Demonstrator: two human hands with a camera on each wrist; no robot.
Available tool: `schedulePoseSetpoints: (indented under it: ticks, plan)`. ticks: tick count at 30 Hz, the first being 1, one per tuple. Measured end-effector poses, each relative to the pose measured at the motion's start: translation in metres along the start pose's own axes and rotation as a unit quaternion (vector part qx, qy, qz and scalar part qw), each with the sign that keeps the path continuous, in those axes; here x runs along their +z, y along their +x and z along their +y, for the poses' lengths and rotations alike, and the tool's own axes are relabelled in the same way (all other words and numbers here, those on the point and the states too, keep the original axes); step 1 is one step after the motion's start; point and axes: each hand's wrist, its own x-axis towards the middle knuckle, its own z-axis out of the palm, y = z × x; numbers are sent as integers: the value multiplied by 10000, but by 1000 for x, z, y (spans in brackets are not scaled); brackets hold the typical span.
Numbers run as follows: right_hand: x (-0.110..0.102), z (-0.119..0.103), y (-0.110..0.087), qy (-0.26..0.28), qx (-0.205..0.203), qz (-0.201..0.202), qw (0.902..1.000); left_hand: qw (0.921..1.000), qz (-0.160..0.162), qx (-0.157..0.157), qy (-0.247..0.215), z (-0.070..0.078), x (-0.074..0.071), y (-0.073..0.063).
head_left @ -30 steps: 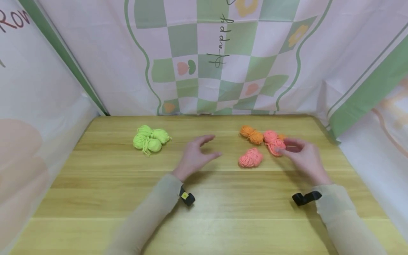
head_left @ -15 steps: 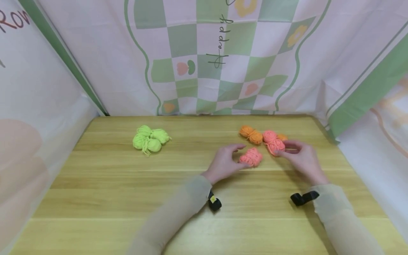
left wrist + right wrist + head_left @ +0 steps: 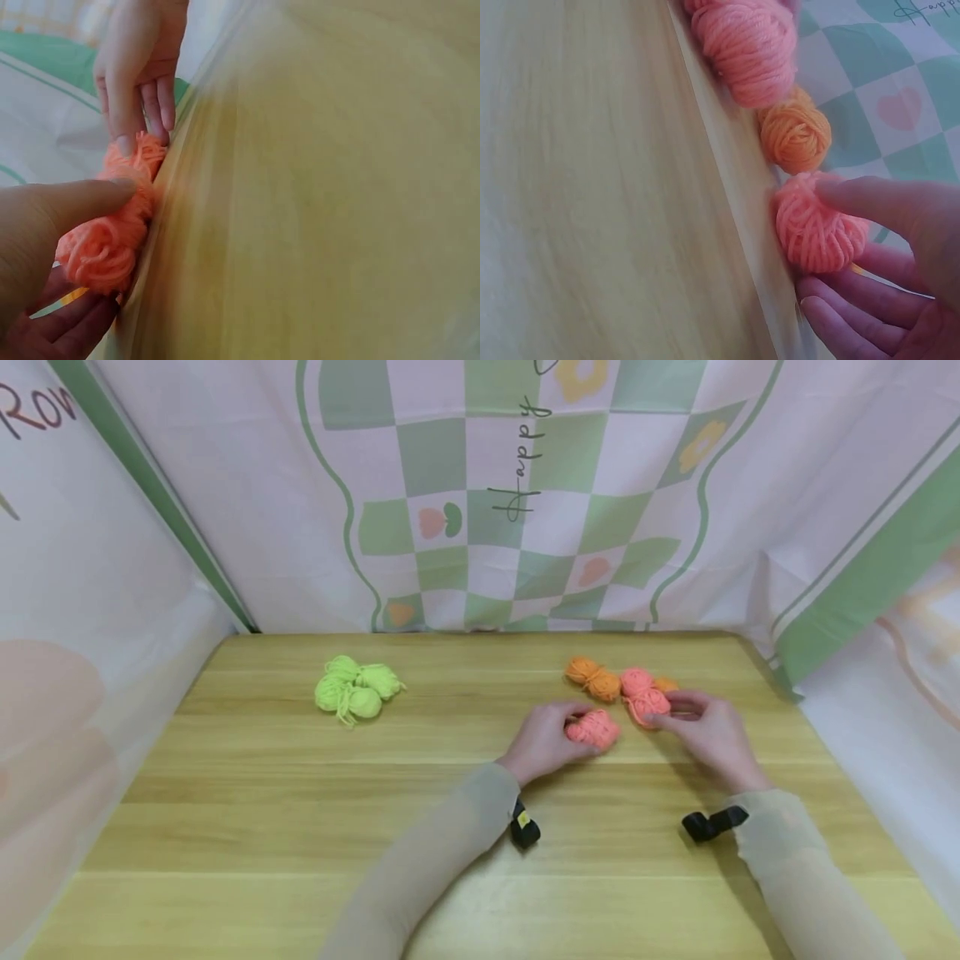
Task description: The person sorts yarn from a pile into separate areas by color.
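Observation:
My left hand (image 3: 543, 743) has its thumb and fingers around the nearer pink ball of yarn (image 3: 600, 729), which sits on the table. In the left wrist view the thumb lies across that yarn (image 3: 101, 251), fingers beneath and behind it. To the right, my right hand (image 3: 708, 731) pinches the lower end of a second pink yarn bundle (image 3: 640, 689), tied at its middle. The right wrist view shows the thumb against this bundle (image 3: 821, 229), with fingers on the far side. An orange yarn bundle (image 3: 592, 678) lies just left of it.
More orange yarn (image 3: 666, 684) peeks out behind the second pink bundle. A cluster of lime-green yarn balls (image 3: 356, 689) lies at the back left of the wooden table (image 3: 450, 843). A checked curtain (image 3: 495, 527) hangs along the back edge, with white cloth at both sides.
My left hand has moved right from the table's middle and closed around the nearer pink yarn ball. The right hand has stayed at the other pink bundle.

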Motion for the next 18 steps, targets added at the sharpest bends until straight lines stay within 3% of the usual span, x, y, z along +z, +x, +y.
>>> schedulePoseSetpoints:
  ticks: [10,18]
  plan:
    - [1,4,3,-31,-76,5,10000,9999,36,-96,96,-1,1,-1]
    - [2,6,4,-81,4,-46,10000,9991,363,-29,-206,-4,-6,-2]
